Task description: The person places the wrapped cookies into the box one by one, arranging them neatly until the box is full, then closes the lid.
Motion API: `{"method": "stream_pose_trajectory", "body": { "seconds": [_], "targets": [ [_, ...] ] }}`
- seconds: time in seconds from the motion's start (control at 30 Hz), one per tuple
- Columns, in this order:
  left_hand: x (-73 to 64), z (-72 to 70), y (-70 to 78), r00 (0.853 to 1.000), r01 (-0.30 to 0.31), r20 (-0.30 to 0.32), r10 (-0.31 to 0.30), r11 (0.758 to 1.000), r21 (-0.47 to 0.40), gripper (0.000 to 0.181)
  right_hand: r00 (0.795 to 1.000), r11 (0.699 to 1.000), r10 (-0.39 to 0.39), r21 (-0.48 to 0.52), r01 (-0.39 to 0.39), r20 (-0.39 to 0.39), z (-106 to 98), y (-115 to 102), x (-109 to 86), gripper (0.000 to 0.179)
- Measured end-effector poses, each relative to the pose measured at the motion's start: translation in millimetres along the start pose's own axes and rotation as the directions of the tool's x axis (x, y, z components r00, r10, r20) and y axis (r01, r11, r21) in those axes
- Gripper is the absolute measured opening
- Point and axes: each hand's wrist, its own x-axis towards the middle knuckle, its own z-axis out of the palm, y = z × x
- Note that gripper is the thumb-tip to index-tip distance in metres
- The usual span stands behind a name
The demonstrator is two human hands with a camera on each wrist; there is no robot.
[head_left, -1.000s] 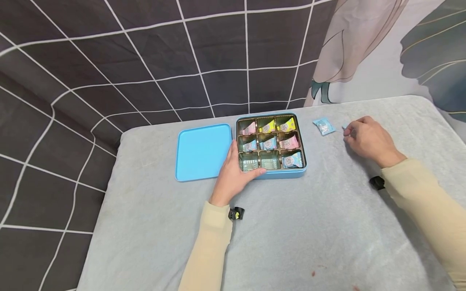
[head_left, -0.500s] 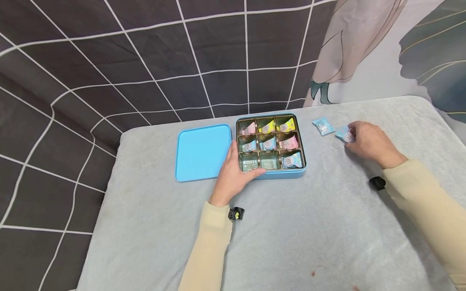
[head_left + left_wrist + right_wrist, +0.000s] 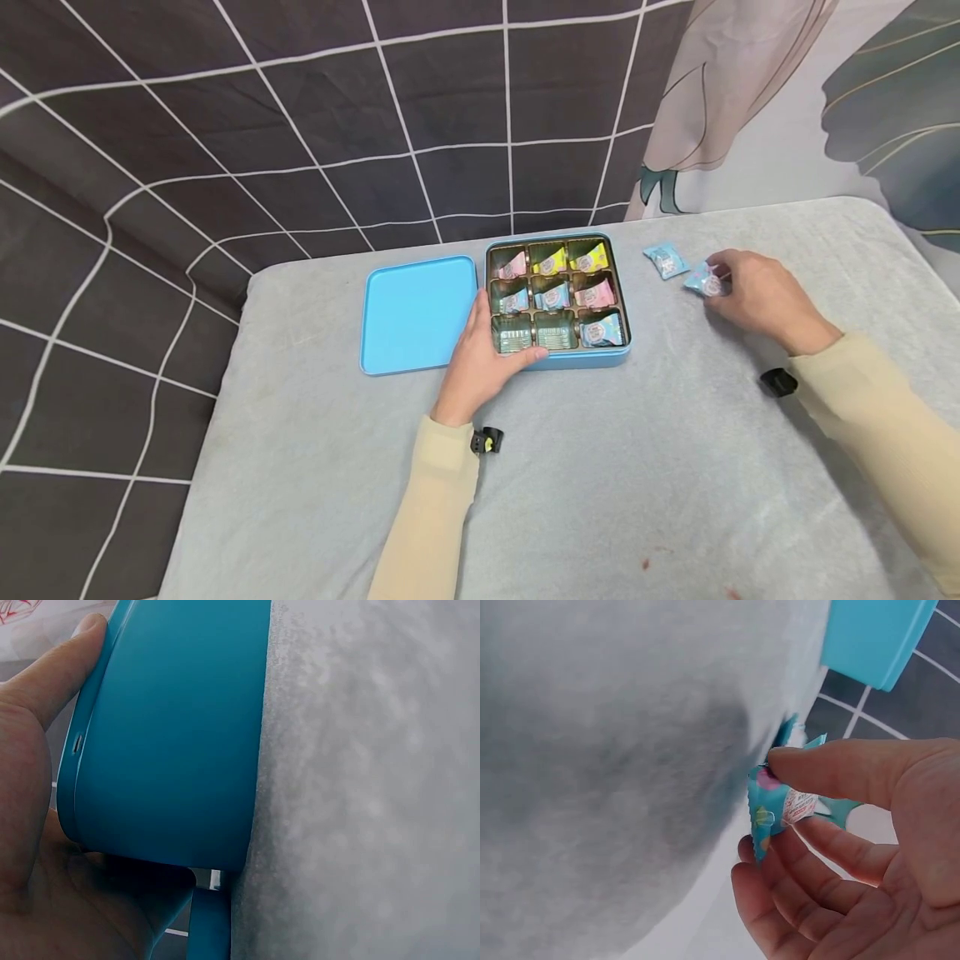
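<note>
A blue tin box (image 3: 585,360) holds a divided tray of small wrapped candies in pink, yellow and blue. My left hand (image 3: 477,358) rests against its near left corner, fingers along the left side and thumb on the front rim; the left wrist view shows the thumb (image 3: 71,664) on the rim edge. Between the thumb and fingers of my right hand (image 3: 765,296) is a blue wrapped candy (image 3: 776,802). Another blue candy (image 3: 666,260) lies on the cloth just left of it. Two front compartments of the tray hold no candy; a blue candy (image 3: 602,331) sits in the front right one.
The blue lid (image 3: 417,315) lies flat at the left of the tin. Grey cloth (image 3: 600,475) covers the table. A dark curtain with white grid lines (image 3: 450,108) hangs behind, with a patterned curtain (image 3: 765,108) at the right.
The candy in my right hand has turned so its printed face shows, and has shifted slightly left toward the loose candy. My left hand and the tin have not moved.
</note>
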Motion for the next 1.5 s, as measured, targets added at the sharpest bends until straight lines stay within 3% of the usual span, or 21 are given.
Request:
{"method": "stream_pose_trajectory", "body": {
  "seconds": [0.37,0.63,1.0,1.5],
  "targets": [
    [-0.3,0.8,1.6,1.000,0.015,0.002,-0.015,1.000,-0.002,0.122,0.993,0.996,-0.090,0.016,0.092,-0.079,-6,-24,-8.2,0.049],
    [-1.2,1.5,0.8,1.000,0.007,-0.007,-0.007,1.000,-0.001,0.122,0.972,0.986,-0.158,0.017,0.164,-0.173,-10,-44,-19.4,0.049],
    [-1.7,1.1,-2.3,1.000,0.018,-0.009,-0.018,1.000,0.014,0.122,0.957,0.982,-0.156,0.070,0.178,-0.243,-9,-78,-33.9,0.048],
    [-1.6,0.7,0.8,1.000,0.016,-0.006,-0.016,1.000,0.005,0.122,0.944,0.970,-0.197,0.088,0.227,-0.265,-5,-117,-38.0,0.041]
  ]
}}
